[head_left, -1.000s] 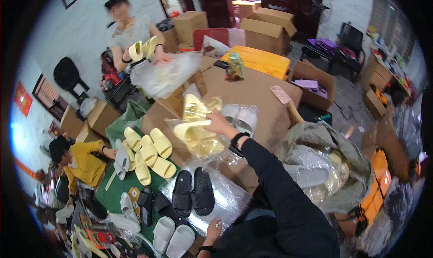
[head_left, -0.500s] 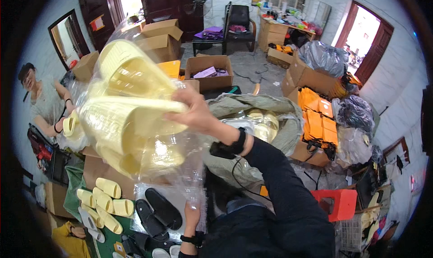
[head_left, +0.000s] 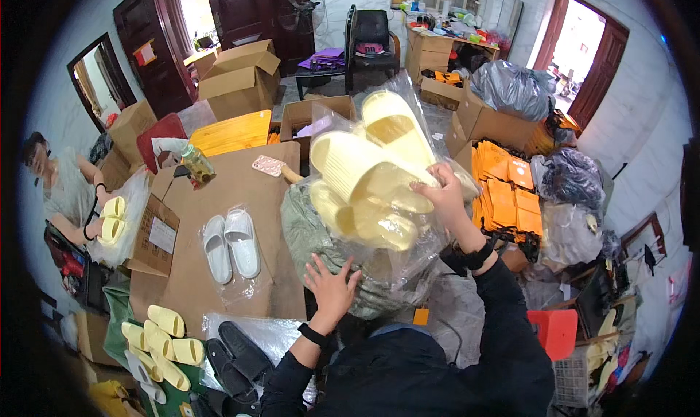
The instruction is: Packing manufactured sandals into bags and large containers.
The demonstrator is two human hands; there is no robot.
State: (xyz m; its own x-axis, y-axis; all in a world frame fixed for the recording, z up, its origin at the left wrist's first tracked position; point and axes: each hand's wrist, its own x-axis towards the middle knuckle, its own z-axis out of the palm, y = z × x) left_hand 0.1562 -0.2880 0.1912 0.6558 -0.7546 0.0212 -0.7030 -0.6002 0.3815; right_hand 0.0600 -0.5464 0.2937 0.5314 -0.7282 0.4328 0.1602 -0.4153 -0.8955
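Observation:
Clear plastic bags of pale yellow slippers (head_left: 346, 162) hang from my right hand (head_left: 446, 197), its fingers pinched round a slipper edge through the plastic. They are held over a grey-green sack (head_left: 302, 231), whose opening they mostly hide. My left hand (head_left: 332, 289) is empty, fingers spread, beside the sack and below the slippers; I cannot tell if it touches the sack. On the cardboard-topped table, left of that hand, lies a bagged pair of pale grey slippers (head_left: 242, 243). Black slippers (head_left: 240, 350) rest on clear plastic near my left forearm.
Loose yellow slippers (head_left: 164, 337) lie on a green surface at lower left. A phone (head_left: 268, 165) and a bottle (head_left: 197, 165) sit on the table's far part. At far left a co-worker (head_left: 69, 184) handles bagged yellow slippers. Orange packs (head_left: 507, 191) and a red stool (head_left: 552, 334) are at right.
My right hand has carried the bagged yellow slippers rightward, from over the table to over the sack. My left hand has moved up from the black slippers and spread its fingers. The grey pair has come into sight.

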